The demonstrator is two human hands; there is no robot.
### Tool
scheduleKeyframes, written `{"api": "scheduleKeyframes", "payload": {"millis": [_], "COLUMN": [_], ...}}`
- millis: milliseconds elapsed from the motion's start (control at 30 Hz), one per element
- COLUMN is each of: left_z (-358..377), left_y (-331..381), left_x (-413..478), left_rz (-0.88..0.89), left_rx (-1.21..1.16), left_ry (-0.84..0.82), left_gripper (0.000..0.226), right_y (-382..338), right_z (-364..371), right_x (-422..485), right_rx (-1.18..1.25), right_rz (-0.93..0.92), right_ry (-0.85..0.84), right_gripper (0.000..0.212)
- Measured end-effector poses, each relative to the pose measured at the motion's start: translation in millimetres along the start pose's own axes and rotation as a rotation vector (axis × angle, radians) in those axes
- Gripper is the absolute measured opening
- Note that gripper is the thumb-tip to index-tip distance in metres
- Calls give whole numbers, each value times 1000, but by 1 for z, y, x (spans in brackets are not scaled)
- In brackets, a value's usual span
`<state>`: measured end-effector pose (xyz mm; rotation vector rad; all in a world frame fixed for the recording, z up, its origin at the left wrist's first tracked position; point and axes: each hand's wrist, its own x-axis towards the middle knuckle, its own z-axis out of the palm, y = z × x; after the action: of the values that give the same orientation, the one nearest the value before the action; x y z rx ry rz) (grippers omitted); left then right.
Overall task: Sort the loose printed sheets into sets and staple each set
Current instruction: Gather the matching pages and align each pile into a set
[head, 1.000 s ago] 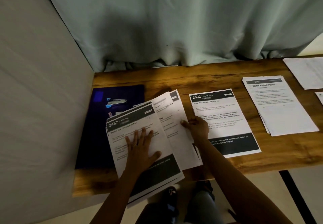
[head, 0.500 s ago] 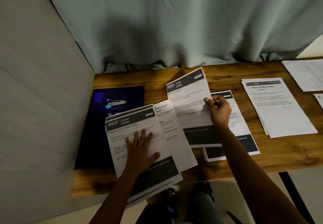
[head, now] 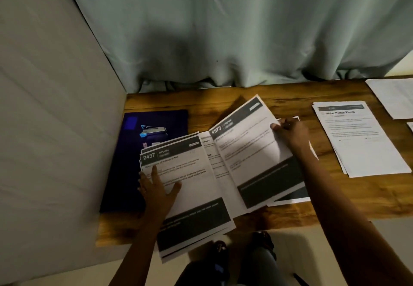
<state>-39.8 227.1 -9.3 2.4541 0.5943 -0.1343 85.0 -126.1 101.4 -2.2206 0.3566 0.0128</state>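
Observation:
A stack of printed sheets topped by the page headed 2437 (head: 190, 174) lies at the table's front left, hanging over the edge. My left hand (head: 156, 187) rests flat on its left side with fingers spread. My right hand (head: 290, 131) pinches the right edge of the sheet headed 1573 (head: 252, 151), which is lifted and tilted over another sheet (head: 290, 198) lying beneath it. A blue and silver stapler (head: 153, 130) sits on a dark blue folder (head: 120, 174) at the left.
A pile headed Water Potted Plants (head: 362, 142) lies on the right of the wooden table (head: 335, 207). More white sheets (head: 393, 98) sit at the far right corner. A curtain hangs behind, and a grey wall runs along the left.
My right hand pulled the 1573 sheet out of the left stack and carried it right over the 2692 sheet, lifted. My left hand slid to the stack's left edge.

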Motion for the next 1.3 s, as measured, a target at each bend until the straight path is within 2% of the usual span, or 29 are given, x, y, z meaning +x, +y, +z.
{"api": "scheduleKeyframes", "payload": {"millis": [367,533,633,833,933,1067,1200,1300], "left_z": [-1,-3,-3,-5,-4,3,9,17], "left_y": [-13,-12,-10,-3,3,9,27,40], "left_x": [8,6,5,4,2,4,5,5], "left_rz": [9,3,-10,-106,-186,-204,-197,-176], "left_rx": [-9,-22,-68,-163,-213,-215,-226,-243], "left_ry": [-109,-122,-125,2,52,49,3,-32], "left_gripper": [99,97,96,95,96,94,96,97], "right_y": [9,12,12,16,17,12,9,8], "right_z": [49,75,97,132,141,152,159,160], "right_x": [2,-4,-19,-56,-67,-78,-83,-83], "right_rx": [97,137,91,-45,-208,-372,-308,-118], "right_rz": [139,157,124,70,20,35,95,157], "right_ry": [-61,-123,-149,-220,-219,-269,-288,-302], "right_gripper": [23,15,17,13,24,37,44,48]}}
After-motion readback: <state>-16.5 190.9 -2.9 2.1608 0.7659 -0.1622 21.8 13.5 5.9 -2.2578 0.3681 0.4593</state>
